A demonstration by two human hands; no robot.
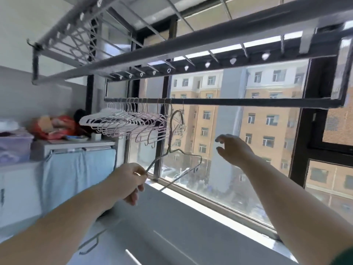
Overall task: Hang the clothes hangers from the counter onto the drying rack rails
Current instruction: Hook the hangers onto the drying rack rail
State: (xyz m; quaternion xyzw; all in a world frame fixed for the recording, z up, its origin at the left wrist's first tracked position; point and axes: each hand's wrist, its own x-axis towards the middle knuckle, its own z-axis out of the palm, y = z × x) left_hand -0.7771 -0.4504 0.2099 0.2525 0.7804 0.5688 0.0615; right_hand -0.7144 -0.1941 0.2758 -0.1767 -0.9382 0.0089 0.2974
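We hold a thin, pale wire clothes hanger [171, 129] in our left hand [131, 180], the fingers curled round the far end of one shoulder. The frame tilts up to the right, with its hook raised just below the dark metal lower rail [238, 101] of the drying rack; as far as we can tell it is not yet on it. Our right hand [233, 148] hovers apart from the hanger to the right, in front of the window, fingers loosely spread and holding nothing. A bunch of pink and white hangers [124, 121] hangs close-packed on that rail to the left. The white worktop [152, 217] lies below our arms.

We judge the hanger very light and springy. Gripped at one tip, it will likely wobble and twist, and the hook will be hard to aim. A hold nearer the neck, or the free hand steadying the neck under the hook, would give better control. The wire looks smooth and thin, so a pinch may slip, and it may snag its neighbours if we set it too close to them.
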